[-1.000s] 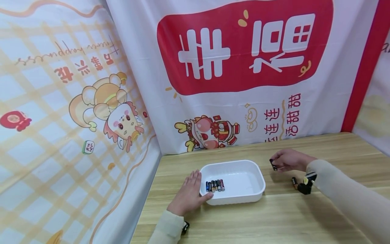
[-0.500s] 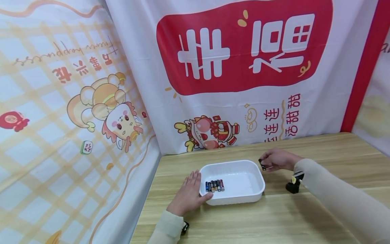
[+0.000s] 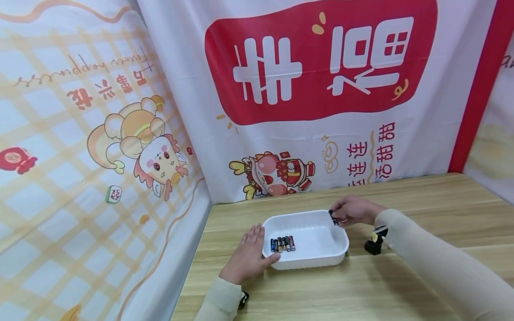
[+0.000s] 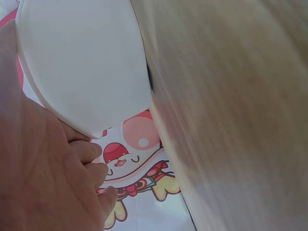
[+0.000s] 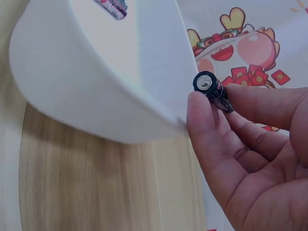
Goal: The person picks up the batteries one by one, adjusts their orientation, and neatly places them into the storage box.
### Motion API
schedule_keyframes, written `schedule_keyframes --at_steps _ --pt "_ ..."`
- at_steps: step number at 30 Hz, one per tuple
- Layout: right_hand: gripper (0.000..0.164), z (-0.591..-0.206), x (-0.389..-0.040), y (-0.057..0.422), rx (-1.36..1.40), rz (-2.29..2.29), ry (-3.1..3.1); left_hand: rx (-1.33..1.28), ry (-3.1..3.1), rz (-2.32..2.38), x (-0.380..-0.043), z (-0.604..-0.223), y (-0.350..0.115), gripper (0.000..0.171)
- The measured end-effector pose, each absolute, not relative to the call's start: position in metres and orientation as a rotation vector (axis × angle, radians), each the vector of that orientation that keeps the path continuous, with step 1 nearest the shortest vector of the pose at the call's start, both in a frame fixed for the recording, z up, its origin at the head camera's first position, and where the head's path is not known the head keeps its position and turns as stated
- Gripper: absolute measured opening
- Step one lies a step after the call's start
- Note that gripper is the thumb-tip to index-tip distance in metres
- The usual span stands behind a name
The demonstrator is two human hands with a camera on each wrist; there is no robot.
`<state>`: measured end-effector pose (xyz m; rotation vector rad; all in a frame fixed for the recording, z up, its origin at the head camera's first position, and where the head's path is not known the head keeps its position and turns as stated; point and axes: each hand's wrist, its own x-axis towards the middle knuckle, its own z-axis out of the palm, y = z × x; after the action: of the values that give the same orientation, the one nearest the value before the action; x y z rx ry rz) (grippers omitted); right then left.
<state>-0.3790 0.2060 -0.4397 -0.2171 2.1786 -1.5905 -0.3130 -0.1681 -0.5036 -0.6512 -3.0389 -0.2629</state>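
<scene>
A white plastic tray point(image 3: 307, 264) stands on the table with a row of several small batteries point(image 3: 283, 244) lying side by side at its left. My left hand point(image 3: 246, 256) rests at the tray's left end, its fingers along the side and its thumb over the front rim. My right hand point(image 3: 355, 210) pinches a black battery point(image 3: 333, 217) between thumb and fingertips, over the tray's back right corner. In the right wrist view, the metal end of this battery point(image 5: 206, 83) faces the camera. The left wrist view shows the tray's outer wall point(image 4: 86, 57) beside the left palm point(image 4: 43, 168).
The wood-grain table point(image 3: 321, 294) ends at a white cloth backdrop point(image 3: 192, 89) with red and cartoon prints behind and on the left. A black wrist device point(image 3: 374, 245) sits under the right sleeve, another point(image 3: 243, 299) at the left cuff.
My right hand has moved left with the black battery, from beside the tray to above its back right corner. The left hand and the batteries in the tray have stayed put.
</scene>
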Motion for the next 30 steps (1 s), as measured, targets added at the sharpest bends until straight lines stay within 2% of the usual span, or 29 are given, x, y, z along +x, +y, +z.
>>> schedule_keyframes --at_steps 17,24,30 --pt "0.033 -0.442 -0.381 0.179 -0.192 -1.612 2.159 -0.660 -3.039 -0.259 -0.312 -0.500 -0.168 0.103" --pt "0.029 -0.444 -0.382 0.169 -0.140 -1.614 2.155 -0.670 -3.033 -0.236 -0.312 -0.500 -0.169 0.109" --pt "0.030 -0.448 -0.382 0.162 -0.169 -1.625 2.125 -0.671 -3.035 -0.241 -0.314 -0.501 -0.169 0.104"
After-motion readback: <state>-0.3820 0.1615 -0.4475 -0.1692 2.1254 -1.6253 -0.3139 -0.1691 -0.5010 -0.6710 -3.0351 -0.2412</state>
